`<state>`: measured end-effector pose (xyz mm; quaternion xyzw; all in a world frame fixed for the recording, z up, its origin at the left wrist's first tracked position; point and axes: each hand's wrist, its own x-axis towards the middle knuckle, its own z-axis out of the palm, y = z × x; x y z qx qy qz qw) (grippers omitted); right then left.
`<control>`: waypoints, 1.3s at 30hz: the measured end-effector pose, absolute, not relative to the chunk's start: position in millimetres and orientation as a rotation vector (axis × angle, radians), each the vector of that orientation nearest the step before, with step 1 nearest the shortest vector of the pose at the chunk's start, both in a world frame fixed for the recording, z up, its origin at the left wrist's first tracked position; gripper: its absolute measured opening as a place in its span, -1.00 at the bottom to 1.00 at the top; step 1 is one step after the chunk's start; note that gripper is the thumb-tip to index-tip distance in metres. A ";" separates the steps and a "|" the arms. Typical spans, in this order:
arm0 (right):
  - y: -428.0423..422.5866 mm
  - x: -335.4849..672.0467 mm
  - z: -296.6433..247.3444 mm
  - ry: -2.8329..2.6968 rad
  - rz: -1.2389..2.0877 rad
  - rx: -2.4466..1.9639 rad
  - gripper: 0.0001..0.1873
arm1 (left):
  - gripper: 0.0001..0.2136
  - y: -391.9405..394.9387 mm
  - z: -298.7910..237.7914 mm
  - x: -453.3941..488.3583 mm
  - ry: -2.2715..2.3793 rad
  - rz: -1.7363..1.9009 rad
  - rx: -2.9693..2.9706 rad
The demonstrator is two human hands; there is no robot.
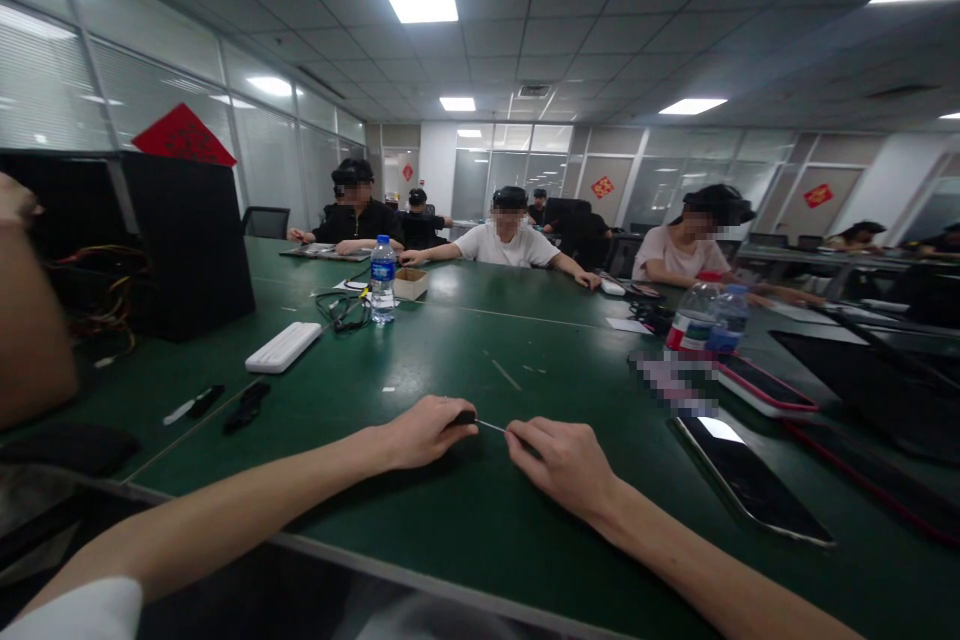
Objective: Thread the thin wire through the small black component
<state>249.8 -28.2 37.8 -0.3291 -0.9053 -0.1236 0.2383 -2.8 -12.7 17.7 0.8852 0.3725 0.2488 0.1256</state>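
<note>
Both my hands rest on the green table (480, 340) near its front edge. My left hand (424, 432) is closed around the dark handle of a small tool (476, 420), whose thin metal shaft points right. My right hand (559, 465) is closed too, with its fingertips pinched at the tip of that shaft. What the right fingers pinch beyond the tip is too small to make out.
A phone (750, 485) lies right of my hands, with a red-cased phone (765, 385) and two bottles (709, 320) beyond. A white case (283, 347), dark small tools (244, 407), a water bottle (382, 280) and a black box (187, 240) stand left. Several people sit along the far side.
</note>
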 end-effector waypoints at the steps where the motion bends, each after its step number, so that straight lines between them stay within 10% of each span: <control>1: -27.7 250.2 37.2 -2.473 -0.335 -0.895 -0.63 | -0.75 -12.8 18.1 -3.0 1.075 0.732 2.572; 39: -28.1 250.8 41.6 -2.555 -0.413 -1.006 -0.70 | -0.65 -2.7 7.6 -5.3 1.032 0.748 2.563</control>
